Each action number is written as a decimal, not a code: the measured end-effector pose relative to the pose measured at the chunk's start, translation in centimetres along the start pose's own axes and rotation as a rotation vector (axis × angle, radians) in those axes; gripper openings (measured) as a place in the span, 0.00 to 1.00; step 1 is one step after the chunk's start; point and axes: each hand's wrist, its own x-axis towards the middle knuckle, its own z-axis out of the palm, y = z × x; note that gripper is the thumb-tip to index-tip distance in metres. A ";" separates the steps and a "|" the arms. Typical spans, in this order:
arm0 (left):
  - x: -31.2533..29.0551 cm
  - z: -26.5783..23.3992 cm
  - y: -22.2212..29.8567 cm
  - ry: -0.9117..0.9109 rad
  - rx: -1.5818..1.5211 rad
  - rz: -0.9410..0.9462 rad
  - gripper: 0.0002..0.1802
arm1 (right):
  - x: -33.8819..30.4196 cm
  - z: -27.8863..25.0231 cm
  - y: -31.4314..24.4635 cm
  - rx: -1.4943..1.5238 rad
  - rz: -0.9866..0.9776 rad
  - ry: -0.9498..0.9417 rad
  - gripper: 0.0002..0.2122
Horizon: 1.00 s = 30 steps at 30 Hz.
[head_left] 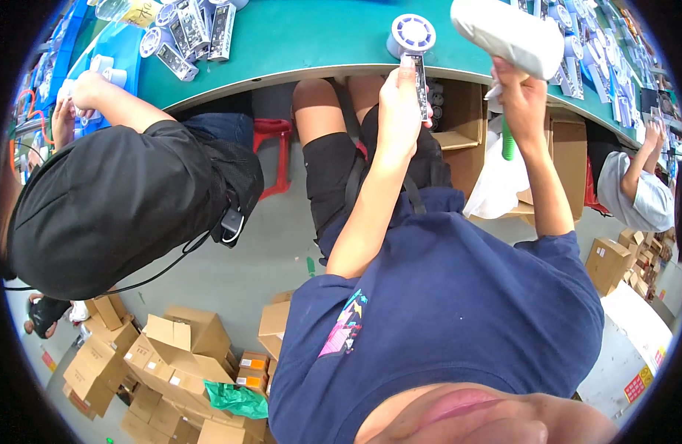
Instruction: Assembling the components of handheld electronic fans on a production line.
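Observation:
My left hand (400,103) is closed around the narrow handle of a small handheld fan (413,34). The fan's round, slotted head points up over the table edge, and a dark circuit-like strip runs down the handle. To its right, my right hand (520,96) grips a white, rounded tool shaped like a hair dryer (507,35), raised above the table edge. Its blunt end points left toward the fan, with a gap between the two. Fingers partly hide the tool's grip.
More fan parts (197,33) lie piled at the left of the green table (304,37); others (578,52) lie right. A co-worker in black (126,200) sits close at left. Open cartons (459,133) and a white plastic bag (500,181) are below the table; boxes (186,355) stand behind.

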 end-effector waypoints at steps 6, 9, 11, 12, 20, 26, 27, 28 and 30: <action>0.2 -1.1 0.0 -0.005 0.055 -0.012 0.26 | 3.3 -1.0 -2.4 -0.269 0.106 -0.063 0.23; 0.3 -0.6 0.3 -0.012 0.070 -0.002 0.24 | 2.9 0.3 -1.1 -0.228 -0.100 -0.047 0.21; 0.6 -1.1 0.4 -0.032 0.074 -0.007 0.25 | 4.6 -0.5 -2.1 -0.359 -0.136 -0.168 0.23; 0.7 -1.7 0.4 -0.041 0.071 -0.008 0.27 | 5.2 -0.7 -3.2 -0.387 -0.112 -0.208 0.23; 0.9 -1.3 1.5 -0.069 0.041 -0.099 0.26 | 6.8 0.0 -1.7 -0.350 -0.306 -0.128 0.22; 0.6 -2.0 2.1 -0.104 0.103 -0.180 0.26 | 8.4 -0.7 1.4 -0.356 -0.384 0.063 0.14; 0.6 -2.2 2.2 -0.095 0.108 -0.192 0.26 | 8.9 -0.7 2.4 -0.292 -0.281 0.033 0.16; 0.7 -1.9 2.3 -0.108 0.116 -0.185 0.26 | 9.2 -0.4 4.2 -0.385 -0.281 0.122 0.17; 0.7 -1.7 2.7 -0.128 0.122 -0.178 0.25 | 9.8 0.6 5.9 -0.492 -0.242 0.189 0.16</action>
